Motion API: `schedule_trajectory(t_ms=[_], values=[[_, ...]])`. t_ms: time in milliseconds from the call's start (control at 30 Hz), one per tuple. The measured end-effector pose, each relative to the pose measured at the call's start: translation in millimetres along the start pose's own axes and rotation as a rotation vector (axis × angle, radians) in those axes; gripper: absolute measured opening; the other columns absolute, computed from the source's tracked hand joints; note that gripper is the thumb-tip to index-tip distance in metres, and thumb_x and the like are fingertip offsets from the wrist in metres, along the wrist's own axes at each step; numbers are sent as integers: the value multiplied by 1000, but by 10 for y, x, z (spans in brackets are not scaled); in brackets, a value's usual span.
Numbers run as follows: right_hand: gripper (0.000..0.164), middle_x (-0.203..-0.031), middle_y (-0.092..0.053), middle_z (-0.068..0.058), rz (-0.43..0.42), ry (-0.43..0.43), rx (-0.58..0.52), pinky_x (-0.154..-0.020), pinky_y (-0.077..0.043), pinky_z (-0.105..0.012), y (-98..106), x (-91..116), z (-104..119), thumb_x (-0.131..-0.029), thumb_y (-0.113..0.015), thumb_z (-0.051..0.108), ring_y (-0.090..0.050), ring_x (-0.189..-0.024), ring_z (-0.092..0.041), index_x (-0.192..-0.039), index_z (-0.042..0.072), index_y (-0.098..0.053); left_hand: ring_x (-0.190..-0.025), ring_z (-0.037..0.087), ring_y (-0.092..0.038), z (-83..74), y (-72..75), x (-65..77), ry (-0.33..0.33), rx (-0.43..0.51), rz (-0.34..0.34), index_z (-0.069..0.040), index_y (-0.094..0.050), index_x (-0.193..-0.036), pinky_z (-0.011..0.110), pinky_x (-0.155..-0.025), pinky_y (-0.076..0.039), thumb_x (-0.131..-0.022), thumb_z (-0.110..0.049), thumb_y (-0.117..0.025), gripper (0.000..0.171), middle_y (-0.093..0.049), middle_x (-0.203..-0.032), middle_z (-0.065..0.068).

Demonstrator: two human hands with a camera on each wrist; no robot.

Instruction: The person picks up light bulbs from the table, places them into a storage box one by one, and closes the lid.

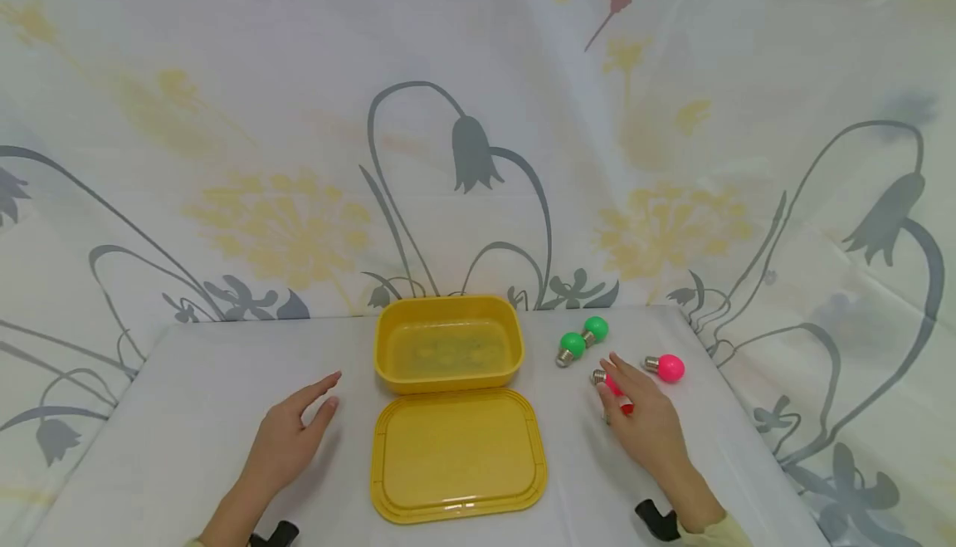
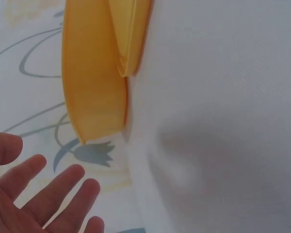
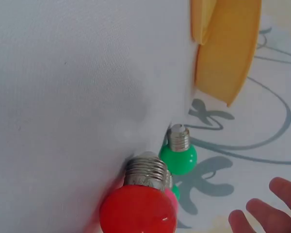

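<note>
In the head view my right hand [image 1: 646,414] hovers over a red light bulb [image 1: 626,407] and a pink bulb [image 1: 611,384], partly covering both. Its fingers are extended and hold nothing. In the right wrist view the red bulb [image 3: 138,208] lies closest, metal screw base toward the box side. Beyond it are a green bulb [image 3: 178,159] and part of a pink one. My left hand [image 1: 287,439] is held over the cloth left of the yellow lid [image 1: 459,456], fingers spread loosely. Behind the lid stands an open yellow box [image 1: 450,385]; faint shapes show on its floor, unclear.
Two green bulbs [image 1: 573,344] lie close together right of the box. Another pink bulb [image 1: 670,368] lies farther right. A white cloth [image 1: 209,389] covers the table, and a flower-printed curtain [image 1: 478,49] hangs along its back edge.
</note>
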State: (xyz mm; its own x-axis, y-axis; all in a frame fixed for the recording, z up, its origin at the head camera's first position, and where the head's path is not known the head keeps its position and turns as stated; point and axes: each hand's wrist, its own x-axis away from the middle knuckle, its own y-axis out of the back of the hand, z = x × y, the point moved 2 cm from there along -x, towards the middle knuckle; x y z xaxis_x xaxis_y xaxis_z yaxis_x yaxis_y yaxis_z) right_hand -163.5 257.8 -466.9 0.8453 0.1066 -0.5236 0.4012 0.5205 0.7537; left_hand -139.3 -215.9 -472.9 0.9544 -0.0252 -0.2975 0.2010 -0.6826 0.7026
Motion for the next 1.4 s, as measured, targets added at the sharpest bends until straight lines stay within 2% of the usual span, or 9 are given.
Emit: schedule_trajectory(t_ms=[300, 567, 667, 767, 867, 933, 1100, 1267, 1400], values=[[40, -128, -63, -19, -77, -67, -37, -89, -48, -58, 125, 71, -126, -88, -68, 6, -59, -117, -42, -127, -1, -66, -109, 33, -65, 34, -107, -112, 23, 139, -15, -7, -63, -134, 55, -88, -51, -99, -16, -61, 37, -71, -116, 8], [35, -121, -65, -24, -72, -218, -42, -89, -47, -61, 231, 175, -270, -91, -67, 7, -59, -113, -47, -125, 0, -67, -108, 29, -66, 87, -225, -222, 80, 215, -2, -6, -62, -134, 31, -85, -53, -98, -15, -62, 37, -71, -114, 8], [29, -116, -67, -24, -65, -267, -66, -88, -47, -61, 249, 214, -319, -92, -68, 9, -60, -110, -49, -120, 1, -70, -109, 29, -65, 111, -276, -283, 118, 250, 13, -6, -62, -135, 27, -85, -52, -98, -15, -62, 38, -70, -116, 9], [24, -109, -71, -20, -82, -283, -72, -90, -52, -37, 260, 244, -356, -90, -69, 8, -64, -105, -44, -114, 2, -74, -109, 28, -63, 123, -325, -344, 142, 277, 25, -7, -61, -135, 27, -85, -51, -98, -16, -62, 38, -70, -116, 10], [23, -105, -72, -17, -91, -281, -83, -84, -42, -7, 259, 268, -394, -88, -71, 4, -66, -101, -39, -110, 3, -75, -109, 27, -63, 133, -376, -391, 161, 307, 34, -7, -61, -135, 27, -87, -50, -98, -16, -61, 38, -70, -116, 10], [23, -105, -72, -16, -67, -291, -87, -81, -37, -1, 251, 287, -419, -87, -71, 2, -66, -101, -38, -110, 2, -75, -108, 28, -63, 131, -404, -412, 170, 324, 36, -6, -61, -136, 27, -88, -49, -99, -16, -61, 38, -70, -116, 11], [26, -110, -71, -16, 9, -343, -70, -81, -51, -17, 247, 344, -480, -88, -71, 6, -64, -104, -37, -114, 5, -74, -105, 28, -64, 102, -462, -488, 176, 336, 31, -8, -61, -136, 30, -87, -50, -98, -18, -62, 39, -69, -118, 12], [28, -111, -71, -15, 14, -341, -62, -79, -39, -4, 269, 403, -561, -86, -74, 7, -64, -104, -36, -114, 7, -74, -103, 29, -63, 77, -512, -591, 201, 333, 43, -10, -61, -137, 31, -84, -51, -98, -17, -62, 39, -66, -118, 13], [31, -115, -68, -18, 71, -355, -54, -84, -54, -29, 279, 431, -607, -86, -75, 8, -61, -109, -37, -117, 5, -72, -101, 30, -62, 75, -538, -647, 242, 342, 55, -10, -61, -137, 29, -75, -51, -98, -16, -62, 40, -64, -117, 14]])
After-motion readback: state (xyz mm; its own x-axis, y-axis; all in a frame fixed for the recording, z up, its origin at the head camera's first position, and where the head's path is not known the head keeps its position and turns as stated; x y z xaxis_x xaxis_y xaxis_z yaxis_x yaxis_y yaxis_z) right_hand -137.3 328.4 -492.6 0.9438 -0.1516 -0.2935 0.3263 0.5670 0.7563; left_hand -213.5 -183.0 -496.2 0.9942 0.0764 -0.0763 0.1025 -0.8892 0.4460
